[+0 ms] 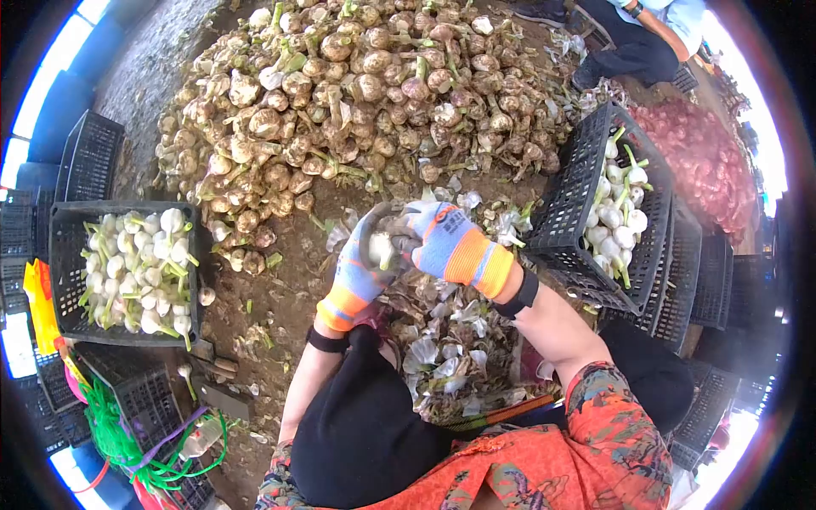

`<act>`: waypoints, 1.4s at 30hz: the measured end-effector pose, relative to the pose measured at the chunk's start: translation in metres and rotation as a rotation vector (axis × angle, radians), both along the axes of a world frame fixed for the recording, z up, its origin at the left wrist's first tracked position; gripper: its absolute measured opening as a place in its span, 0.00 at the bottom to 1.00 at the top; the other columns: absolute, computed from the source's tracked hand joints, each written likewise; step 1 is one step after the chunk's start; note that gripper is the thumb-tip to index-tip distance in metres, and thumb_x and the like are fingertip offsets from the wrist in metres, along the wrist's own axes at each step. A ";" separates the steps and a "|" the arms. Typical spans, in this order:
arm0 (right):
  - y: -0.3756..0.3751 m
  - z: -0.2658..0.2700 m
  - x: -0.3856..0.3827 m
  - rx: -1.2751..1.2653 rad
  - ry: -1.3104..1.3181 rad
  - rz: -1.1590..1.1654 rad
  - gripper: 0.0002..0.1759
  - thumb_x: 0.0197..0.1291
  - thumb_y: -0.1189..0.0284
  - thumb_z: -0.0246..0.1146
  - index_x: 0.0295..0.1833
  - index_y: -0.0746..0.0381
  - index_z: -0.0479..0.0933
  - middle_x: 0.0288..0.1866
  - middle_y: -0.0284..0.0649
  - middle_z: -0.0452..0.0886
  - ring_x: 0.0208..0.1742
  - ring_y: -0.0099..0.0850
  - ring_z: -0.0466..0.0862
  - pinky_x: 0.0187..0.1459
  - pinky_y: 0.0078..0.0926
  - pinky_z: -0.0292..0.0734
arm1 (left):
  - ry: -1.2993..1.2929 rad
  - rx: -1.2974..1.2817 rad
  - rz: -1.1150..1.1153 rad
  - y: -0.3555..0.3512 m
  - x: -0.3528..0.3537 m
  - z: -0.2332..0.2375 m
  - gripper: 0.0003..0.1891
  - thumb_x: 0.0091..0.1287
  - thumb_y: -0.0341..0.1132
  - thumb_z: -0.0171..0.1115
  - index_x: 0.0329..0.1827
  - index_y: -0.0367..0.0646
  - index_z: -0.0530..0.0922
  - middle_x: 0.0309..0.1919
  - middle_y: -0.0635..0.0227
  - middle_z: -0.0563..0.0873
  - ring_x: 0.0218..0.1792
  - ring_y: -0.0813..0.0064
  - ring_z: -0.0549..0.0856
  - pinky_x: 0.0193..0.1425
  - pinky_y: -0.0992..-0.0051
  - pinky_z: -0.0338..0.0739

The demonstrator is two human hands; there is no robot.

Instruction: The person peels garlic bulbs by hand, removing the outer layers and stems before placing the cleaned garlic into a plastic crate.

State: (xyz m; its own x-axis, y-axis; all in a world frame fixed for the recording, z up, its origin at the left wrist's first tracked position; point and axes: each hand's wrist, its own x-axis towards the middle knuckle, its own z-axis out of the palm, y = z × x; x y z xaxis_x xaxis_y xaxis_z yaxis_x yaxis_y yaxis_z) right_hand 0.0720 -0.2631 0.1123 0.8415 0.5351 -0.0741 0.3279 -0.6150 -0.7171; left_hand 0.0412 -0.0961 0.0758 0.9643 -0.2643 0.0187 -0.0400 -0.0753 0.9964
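A white garlic bulb (381, 249) sits between two gloved hands, out in front of the person's knees. The left hand (357, 276) is curled round the bulb from below. The right hand (450, 248) is closed on it from the other side, with its fingers bent over the top. Both hands grip the bulb tight. A dark curved thing runs round the bulb, but I cannot tell what it is.

Just under the bulb, a heap of dry skins (442, 340) lies on the dirt floor. Past the bulb, away from the person, there is a big pile (357, 93) of dirty brown garlic with stalks on. To the left of the bulb and well apart from it stands a black crate (64, 272) full of clean white garlic. To the right of the bulb, a second crate (569, 195) leans on its side, with white garlic in it too. Past that crate lies a red heap (705, 161). Far off past the bulb, at the right end of the pile, another person (637, 42) sits. Green string (110, 433) lies down low to the left of the bulb.
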 end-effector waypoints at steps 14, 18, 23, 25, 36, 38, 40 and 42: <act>0.015 -0.042 -0.016 0.263 -0.320 -0.256 0.12 0.46 0.69 0.60 0.35 0.66 0.75 0.36 0.53 0.76 0.38 0.51 0.76 0.42 0.40 0.73 | 0.273 -0.542 0.429 -0.002 -0.002 -0.030 0.20 0.57 0.27 0.64 0.53 0.37 0.72 0.48 0.64 0.79 0.44 0.75 0.80 0.51 0.75 0.74; 0.007 -0.060 0.004 0.145 -0.257 -0.589 0.15 0.46 0.67 0.61 0.36 0.67 0.75 0.37 0.54 0.77 0.39 0.51 0.77 0.41 0.42 0.73 | 0.280 -0.775 0.286 0.008 -0.004 -0.032 0.23 0.63 0.33 0.61 0.59 0.36 0.67 0.57 0.60 0.74 0.52 0.70 0.77 0.57 0.71 0.73; -0.034 -0.108 0.017 -0.311 0.115 -0.515 0.20 0.46 0.67 0.60 0.45 0.66 0.76 0.44 0.55 0.78 0.44 0.52 0.78 0.48 0.41 0.73 | 0.316 -1.203 0.179 0.008 -0.006 -0.021 0.23 0.67 0.38 0.53 0.65 0.50 0.63 0.63 0.60 0.68 0.63 0.56 0.69 0.64 0.53 0.67; -0.045 -0.116 0.019 -0.562 0.411 -0.305 0.27 0.45 0.68 0.57 0.55 0.64 0.73 0.51 0.57 0.76 0.50 0.52 0.77 0.54 0.38 0.72 | 0.405 -1.230 0.180 0.013 -0.002 -0.029 0.21 0.69 0.39 0.49 0.66 0.54 0.62 0.63 0.58 0.68 0.62 0.51 0.69 0.63 0.50 0.68; -0.029 -0.187 0.099 -0.275 0.103 -0.766 0.23 0.47 0.68 0.60 0.53 0.55 0.75 0.44 0.43 0.81 0.47 0.45 0.80 0.50 0.31 0.73 | 0.189 -0.625 0.021 -0.033 0.026 0.036 0.25 0.68 0.37 0.52 0.66 0.37 0.60 0.61 0.58 0.69 0.61 0.69 0.70 0.64 0.65 0.67; -0.034 -0.224 0.096 0.225 0.171 -0.771 0.22 0.47 0.78 0.59 0.52 0.63 0.74 0.42 0.44 0.82 0.43 0.40 0.82 0.47 0.30 0.76 | 0.339 -0.508 0.248 -0.015 0.033 -0.010 0.25 0.69 0.43 0.51 0.64 0.36 0.63 0.59 0.59 0.70 0.60 0.68 0.71 0.62 0.64 0.68; -0.003 -0.165 0.052 0.950 0.309 -0.686 0.20 0.46 0.90 0.54 0.46 0.64 0.75 0.41 0.36 0.81 0.41 0.26 0.80 0.45 0.24 0.77 | 0.570 -0.761 0.198 -0.002 0.031 -0.049 0.22 0.69 0.42 0.51 0.61 0.38 0.66 0.57 0.59 0.73 0.55 0.67 0.75 0.59 0.64 0.72; 0.012 -0.139 0.008 0.849 0.358 -0.452 0.17 0.47 0.86 0.60 0.46 0.65 0.75 0.40 0.35 0.81 0.40 0.25 0.80 0.45 0.23 0.76 | 0.749 -1.067 -0.033 -0.002 0.020 -0.039 0.16 0.69 0.40 0.51 0.55 0.42 0.71 0.51 0.62 0.77 0.46 0.67 0.81 0.52 0.65 0.77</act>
